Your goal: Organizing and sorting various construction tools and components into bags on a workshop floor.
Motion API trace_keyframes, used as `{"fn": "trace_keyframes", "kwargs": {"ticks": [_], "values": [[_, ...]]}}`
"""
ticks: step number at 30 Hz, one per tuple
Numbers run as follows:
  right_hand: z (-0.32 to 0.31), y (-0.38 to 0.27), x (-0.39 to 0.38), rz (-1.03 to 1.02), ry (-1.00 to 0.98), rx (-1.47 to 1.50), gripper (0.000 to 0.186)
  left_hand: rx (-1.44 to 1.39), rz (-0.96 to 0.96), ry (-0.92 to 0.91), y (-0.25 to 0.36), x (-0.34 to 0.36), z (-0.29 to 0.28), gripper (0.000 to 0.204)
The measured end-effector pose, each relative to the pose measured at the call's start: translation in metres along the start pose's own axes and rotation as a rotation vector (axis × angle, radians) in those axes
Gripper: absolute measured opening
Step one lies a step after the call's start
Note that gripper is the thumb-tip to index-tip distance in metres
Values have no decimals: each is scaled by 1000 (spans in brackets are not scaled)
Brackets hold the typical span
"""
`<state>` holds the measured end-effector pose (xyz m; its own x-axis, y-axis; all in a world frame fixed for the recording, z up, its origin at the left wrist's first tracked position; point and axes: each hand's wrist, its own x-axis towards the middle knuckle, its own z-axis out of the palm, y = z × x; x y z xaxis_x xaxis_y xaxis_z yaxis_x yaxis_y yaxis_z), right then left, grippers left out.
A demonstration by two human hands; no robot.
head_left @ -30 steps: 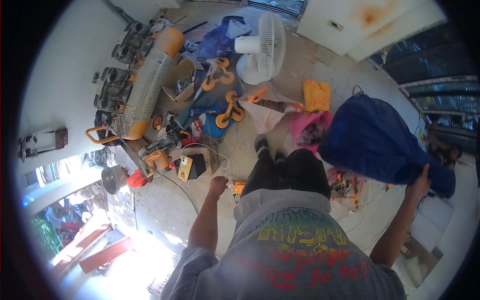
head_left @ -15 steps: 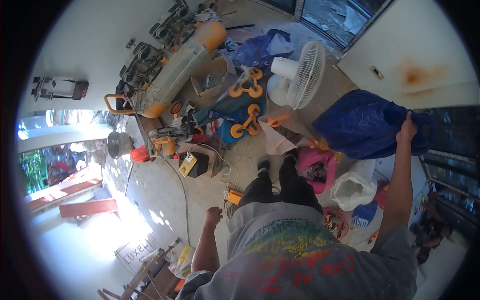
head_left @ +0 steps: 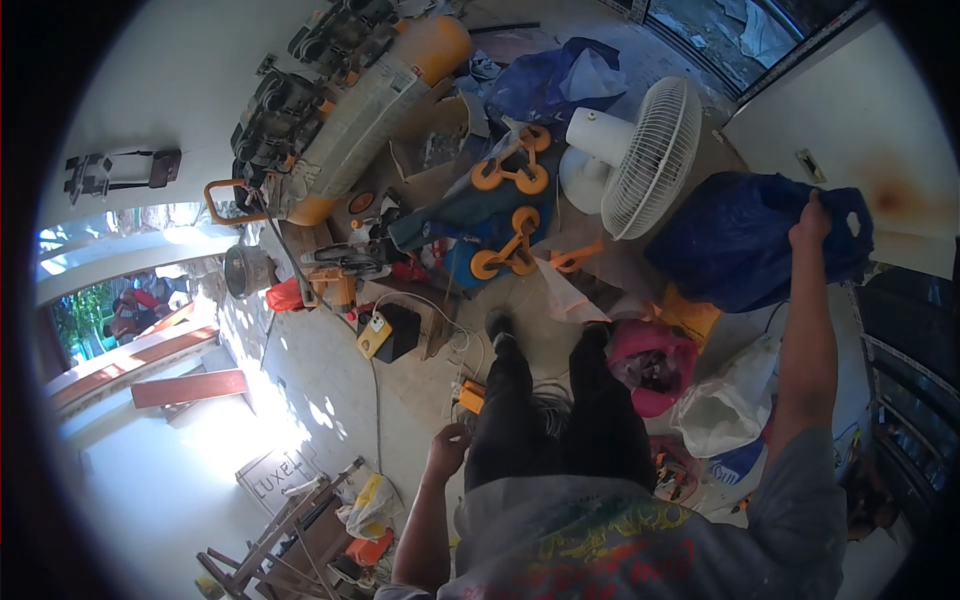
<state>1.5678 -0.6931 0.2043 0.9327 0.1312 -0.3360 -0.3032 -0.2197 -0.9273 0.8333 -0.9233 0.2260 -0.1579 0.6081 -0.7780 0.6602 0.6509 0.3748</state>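
Observation:
Up at the right, my right hand (head_left: 810, 222) is closed around the gathered top of a large dark blue plastic bag (head_left: 715, 245). The bag hangs sideways from the grip, a cut-out handle hole showing beyond my fingers. What it contains is hidden. Low beside my left thigh, my left hand (head_left: 449, 448) is closed with curled fingers, and nothing shows in it. An orange box-shaped device (head_left: 471, 396) lies on the floor just past that hand. Below the blue bag stand an open pink bag (head_left: 682, 385) with dark items inside and an open white sack (head_left: 715, 420).
A white fan (head_left: 655, 160) stands ahead, close to the blue bag. Orange suction lifters (head_left: 508, 252), a long yellow-ended compressor (head_left: 365, 125) and a phone (head_left: 374, 335) on a dark box lie ahead and left. A cable (head_left: 375, 420) trails across the floor at left.
The view has shifted, and my feet now stand farther apart. My right hand still grips the blue bag, whose handle hole has come into sight. My left hand has come nearer my thigh.

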Motion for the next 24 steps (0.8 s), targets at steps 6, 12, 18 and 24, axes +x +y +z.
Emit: {"fn": "trace_keyframes", "kwargs": {"ticks": [6, 12, 18, 24], "values": [[19, -26, 43, -21, -44, 48, 55, 62, 1, -100, 20, 25, 4, 34], [44, 40, 71, -37, -60, -65, 56, 113, 130, -152, 32, 72, 16, 29], [64, 89, 136, -288, -52, -645, 50, -7, 157, -235, 44, 116, 29, 34], [106, 9, 106, -70, -272, -166, 57, 40, 104, -277, 64, 120, 16, 32]]}}
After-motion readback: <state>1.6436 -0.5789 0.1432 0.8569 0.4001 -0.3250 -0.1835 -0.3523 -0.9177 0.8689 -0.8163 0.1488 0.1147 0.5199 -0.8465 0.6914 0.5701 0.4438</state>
